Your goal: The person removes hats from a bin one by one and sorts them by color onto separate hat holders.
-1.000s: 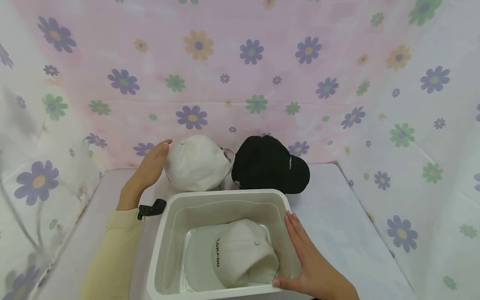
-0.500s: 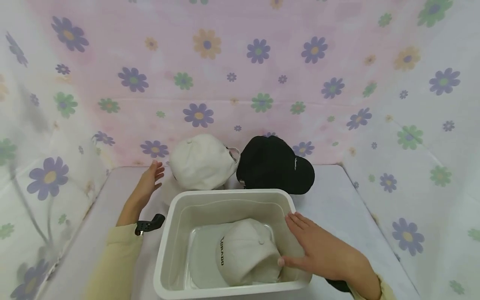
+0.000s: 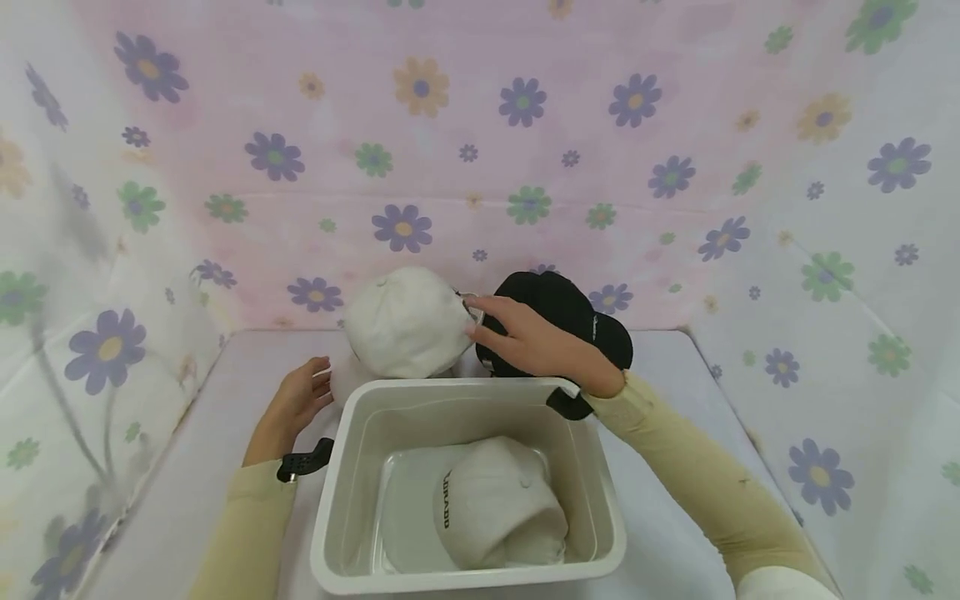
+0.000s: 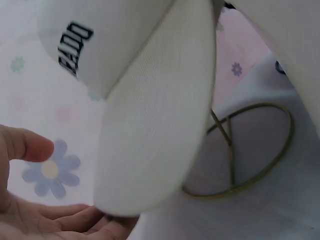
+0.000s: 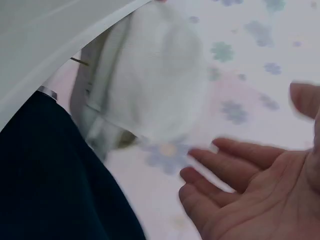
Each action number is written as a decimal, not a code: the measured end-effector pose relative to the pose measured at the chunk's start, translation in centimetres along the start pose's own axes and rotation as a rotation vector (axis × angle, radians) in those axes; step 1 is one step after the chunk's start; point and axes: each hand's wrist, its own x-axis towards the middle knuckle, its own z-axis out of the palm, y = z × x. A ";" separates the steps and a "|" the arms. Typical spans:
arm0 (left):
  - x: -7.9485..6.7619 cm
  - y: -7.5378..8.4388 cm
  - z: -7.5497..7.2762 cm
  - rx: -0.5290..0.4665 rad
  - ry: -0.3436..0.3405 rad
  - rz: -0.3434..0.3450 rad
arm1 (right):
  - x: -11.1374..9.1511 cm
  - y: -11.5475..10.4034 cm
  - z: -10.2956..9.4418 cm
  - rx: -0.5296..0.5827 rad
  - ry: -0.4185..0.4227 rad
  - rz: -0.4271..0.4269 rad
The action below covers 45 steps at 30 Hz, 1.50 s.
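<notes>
An off-white cap (image 3: 408, 325) sits behind the bin, its brim toward the left and its back strap toward the right. My left hand (image 3: 300, 400) is beside that brim, fingers loosely bent. In the left wrist view the fingertips are right at the brim's lower edge, thumb apart. My right hand (image 3: 536, 337) reaches across the black cap (image 3: 551, 292), fingertips close to the off-white cap's strap. The right wrist view shows those fingers spread with nothing held. A second off-white cap (image 3: 498, 500) with dark lettering lies inside the bin.
The pale plastic bin (image 3: 480, 387) stands in front of both caps, between my forearms. A brass-coloured wire ring stand (image 4: 231, 190) shows below the off-white cap's brim. Flower-patterned cloth (image 3: 480, 167) walls the table at the back and sides.
My right hand has left the bin's right rim and moved up and left over the black cap. My left hand has slid down from the off-white cap's side toward its brim.
</notes>
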 end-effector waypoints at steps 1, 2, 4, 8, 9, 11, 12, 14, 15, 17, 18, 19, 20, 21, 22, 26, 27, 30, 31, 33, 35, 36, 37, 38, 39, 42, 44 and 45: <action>0.2 -0.4 -0.2 -0.024 0.010 -0.015 | 0.9 0.4 0.3 0.014 -0.012 0.033; 0.4 -0.8 -0.3 -0.045 0.020 -0.026 | 1.8 0.9 0.6 0.018 -0.028 0.073; 0.7 -1.5 -0.6 -0.056 0.035 -0.028 | 3.1 1.7 1.4 0.029 -0.069 0.131; 0.8 -2.2 -0.6 0.025 0.075 0.005 | 4.6 2.6 3.0 0.041 -0.037 0.175; 0.7 -2.1 -0.5 0.064 0.091 0.013 | 4.9 2.7 3.2 0.045 -0.008 0.171; 0.6 -1.9 -0.2 0.134 0.128 0.032 | 5.5 2.7 3.4 0.058 0.048 0.165; 0.5 -1.7 0.0 0.161 0.150 0.044 | 5.7 2.7 3.4 0.065 0.067 0.164; 0.3 -1.3 0.4 0.215 0.201 0.077 | 6.4 2.8 3.2 0.084 0.080 0.173; 0.1 -1.1 0.6 0.233 0.230 0.101 | 6.7 2.9 3.1 0.095 0.077 0.185; -0.1 -0.6 0.9 0.249 0.303 0.156 | 7.2 3.0 2.9 0.120 0.071 0.224; -0.2 -0.4 1.0 0.242 0.345 0.180 | 7.4 3.0 2.8 0.131 0.068 0.247; -0.2 -0.2 1.1 0.223 0.379 0.197 | 7.7 3.0 2.6 0.145 0.065 0.269; -0.2 0.0 1.2 0.181 0.402 0.210 | 7.9 3.0 2.5 0.165 0.065 0.290; -0.1 0.3 1.2 0.118 0.415 0.219 | 8.1 3.0 2.4 0.189 0.067 0.310; 0.1 0.5 1.2 0.031 0.399 0.214 | 8.3 3.1 2.2 0.212 0.073 0.330; 0.6 1.1 0.9 -0.437 0.117 0.144 | 8.9 3.1 1.8 0.348 0.113 0.392; 0.7 1.2 0.8 -0.515 0.044 0.105 | 9.0 3.1 1.8 0.382 0.131 0.405; 1.0 1.3 1.1 -0.550 -0.119 0.029 | 9.4 3.2 1.6 0.498 0.214 0.426; 1.0 1.2 1.2 -0.519 -0.135 0.024 | 9.6 3.4 1.6 0.538 0.247 0.420; 1.1 1.3 1.4 -0.453 -0.134 0.031 | 9.9 3.6 1.5 0.618 0.305 0.389; 1.2 1.5 1.4 -0.411 -0.117 0.058 | 10.1 3.7 1.4 0.689 0.332 0.360; 1.3 1.6 1.3 -0.399 -0.109 0.073 | 10.2 3.8 1.2 0.720 0.339 0.355; 1.4 1.8 1.2 -0.390 -0.101 0.087 | 10.2 3.8 1.1 0.752 0.337 0.358; 1.6 1.9 1.1 -0.375 -0.097 0.105 | 10.3 3.9 0.9 0.787 0.331 0.362; 1.8 2.1 1.0 -0.346 -0.099 0.129 | 10.3 3.9 0.8 0.830 0.321 0.373; 2.3 2.6 0.8 -0.269 -0.107 0.189 | 10.4 4.0 0.5 0.951 0.264 0.400; 2.5 2.9 0.7 -0.221 -0.110 0.216 | 10.5 4.1 0.5 0.987 0.218 0.395; 2.6 2.9 0.6 -0.203 -0.107 0.224 | 10.5 4.1 0.6 0.977 0.198 0.389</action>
